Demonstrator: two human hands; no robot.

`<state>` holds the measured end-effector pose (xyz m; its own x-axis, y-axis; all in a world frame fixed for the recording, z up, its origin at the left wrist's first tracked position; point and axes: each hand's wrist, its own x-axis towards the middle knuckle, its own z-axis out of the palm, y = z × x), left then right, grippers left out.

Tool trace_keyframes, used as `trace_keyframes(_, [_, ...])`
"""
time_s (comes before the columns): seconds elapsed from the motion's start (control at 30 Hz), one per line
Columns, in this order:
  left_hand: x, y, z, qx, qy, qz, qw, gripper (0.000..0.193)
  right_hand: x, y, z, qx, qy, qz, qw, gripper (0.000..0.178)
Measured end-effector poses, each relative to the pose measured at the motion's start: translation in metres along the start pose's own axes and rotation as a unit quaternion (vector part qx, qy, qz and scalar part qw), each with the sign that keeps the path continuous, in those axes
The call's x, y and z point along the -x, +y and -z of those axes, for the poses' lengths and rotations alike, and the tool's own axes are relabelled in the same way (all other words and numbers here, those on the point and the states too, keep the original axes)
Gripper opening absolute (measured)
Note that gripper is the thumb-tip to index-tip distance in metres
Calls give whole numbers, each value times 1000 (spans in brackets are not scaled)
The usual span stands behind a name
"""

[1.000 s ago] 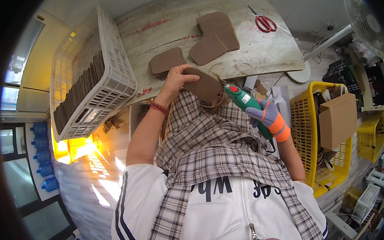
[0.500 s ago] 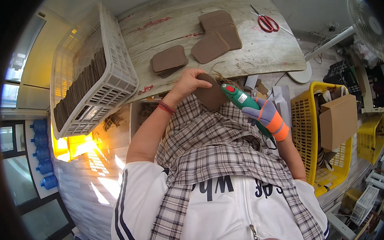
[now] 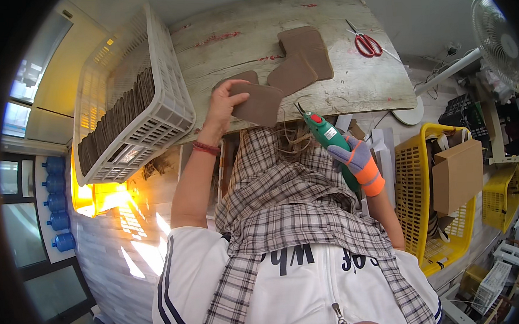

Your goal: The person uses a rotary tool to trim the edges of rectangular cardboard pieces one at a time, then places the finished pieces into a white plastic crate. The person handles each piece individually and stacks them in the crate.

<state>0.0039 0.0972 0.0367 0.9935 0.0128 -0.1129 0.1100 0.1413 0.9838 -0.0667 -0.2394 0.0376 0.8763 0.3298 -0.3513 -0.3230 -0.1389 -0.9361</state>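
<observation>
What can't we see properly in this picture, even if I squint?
In the head view:
- The brown piece lying on the table: partly hidden by the left hand and its brown piece.
- The right hand's curled fingers: mostly hidden by the green tool.
- The yellow basket's contents: partly hidden by the cardboard box.
- The fan's blades: too blurry to count.

Before you, the counter (image 3: 218, 54) bears a pile of flat pieces (image 3: 309, 48) with scissors (image 3: 368, 46) to their right, a power tool (image 3: 328, 134) is near its front edge, a crate (image 3: 176, 78) holding a row of slabs (image 3: 119, 119) stands at its left, and a basket (image 3: 410, 195) with a box (image 3: 457, 178) in it sits to your right.
</observation>
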Motion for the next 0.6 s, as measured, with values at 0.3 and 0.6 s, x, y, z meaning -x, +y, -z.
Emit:
trace_keyframes(0.3, [-47, -18, -13, -608, 214, -319, 695, 61, 7, 25, 20, -45, 64, -40, 996, 34])
trace_keyframes(0.6, [-64, -46, -96, -586, 114, -185, 781, 65, 17, 34, 25, -71, 99, -32, 992, 33])
